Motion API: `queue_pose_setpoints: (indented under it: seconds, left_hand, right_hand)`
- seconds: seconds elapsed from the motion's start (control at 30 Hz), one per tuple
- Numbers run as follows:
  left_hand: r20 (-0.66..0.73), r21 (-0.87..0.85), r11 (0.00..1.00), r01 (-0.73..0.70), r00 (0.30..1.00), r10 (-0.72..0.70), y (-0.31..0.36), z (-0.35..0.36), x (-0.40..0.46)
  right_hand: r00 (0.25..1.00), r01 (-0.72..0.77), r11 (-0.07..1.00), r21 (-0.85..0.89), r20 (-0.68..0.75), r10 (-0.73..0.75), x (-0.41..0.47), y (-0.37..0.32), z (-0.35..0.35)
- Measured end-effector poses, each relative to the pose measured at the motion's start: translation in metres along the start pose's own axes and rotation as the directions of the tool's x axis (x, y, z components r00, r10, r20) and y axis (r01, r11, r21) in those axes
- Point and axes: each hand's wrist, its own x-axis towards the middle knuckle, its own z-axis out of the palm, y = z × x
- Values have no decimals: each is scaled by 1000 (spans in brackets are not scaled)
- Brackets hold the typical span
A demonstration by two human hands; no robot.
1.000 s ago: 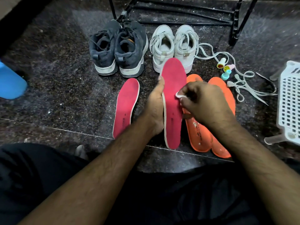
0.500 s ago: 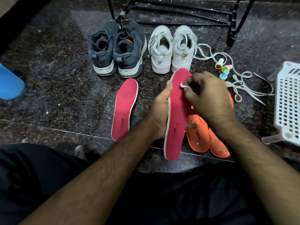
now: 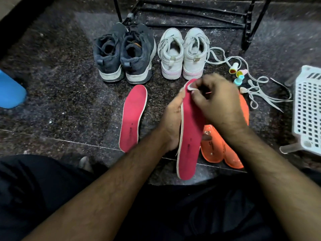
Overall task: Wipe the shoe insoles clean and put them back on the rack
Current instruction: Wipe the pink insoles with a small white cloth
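**Insole wipe in progress: toe end under treatment**

Nearest to me, the left hand (image 3: 171, 124) grips the long edge of a red insole (image 3: 189, 136), holding it raised on its side above the floor (image 3: 60, 101). The right hand (image 3: 215, 100) pinches a small white wipe (image 3: 191, 87) against the insole's toe end, fingers curled.

A second red insole (image 3: 132, 117) lies flat on the floor to the left. Two orange insoles (image 3: 218, 150) lie under the right forearm, speckled with white marks.

Beyond stand dark shoes (image 3: 125, 53) and white shoes (image 3: 184, 53), with loose laces (image 3: 260, 91) to their right. The rack (image 3: 250, 23) frame stands farthest.

Risks, in my judgement: the insole is thin and held along one edge only, so firm wiping could fold it or twist it out of the grip. The wipe is small; it may slip from the pinch. A dropped insole would land on the gritty floor and soil again.
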Motion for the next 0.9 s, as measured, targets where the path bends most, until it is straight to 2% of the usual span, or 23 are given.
queue_pose_setpoints:
  seconds: [0.1,0.17,0.23,0.3,0.37,0.43,0.5,0.6,0.63,0.7,0.77,0.83,0.9]
  left_hand:
    - [-85,-190,977,-100,993,85,12,-5,-1]
    - [-133,-182,972,-149,983,126,17,-11,0]
    - [-99,-96,989,-111,990,101,13,-9,0]
    - [-23,25,1000,-5,1000,6,6,-3,-1]
    - [2,53,998,32,999,-33,1,1,-1]
    - [-12,-35,999,-8,1000,7,4,1,-1]
    - [-77,-161,985,-66,996,54,10,-2,-2]
    - [-142,-178,976,-130,984,105,16,-8,0]
    - [-130,-132,985,-115,987,98,15,-8,1]
    - [-70,-14,1000,-22,997,21,9,-5,0]
    - [-49,24,999,38,998,-37,5,-3,-1]
    - [-48,-3,999,34,998,-34,7,-1,-2]
    - [-61,-112,994,-11,998,5,10,-2,-2]
  right_hand:
    - [966,140,988,65,211,-150,-13,-14,10]
    - [942,98,994,56,317,-111,-18,-12,7]
    - [963,25,1000,-5,270,-22,-14,-3,0]
    - [994,-14,996,-93,104,24,-5,7,-6]
    - [1000,-24,997,-74,9,25,2,6,-6]
    - [997,48,999,0,66,-47,0,-3,1]
    - [969,141,989,51,200,-148,-9,-12,8]
    - [942,82,995,58,321,-96,-15,-11,3]
    - [953,48,998,27,299,-54,-14,-7,1]
    - [986,3,997,-76,164,10,-8,2,-5]
    - [999,-20,995,-95,40,24,-2,4,-5]
    - [999,24,999,-32,30,-23,-1,-3,1]
    - [982,136,991,10,130,-136,-6,-12,7]
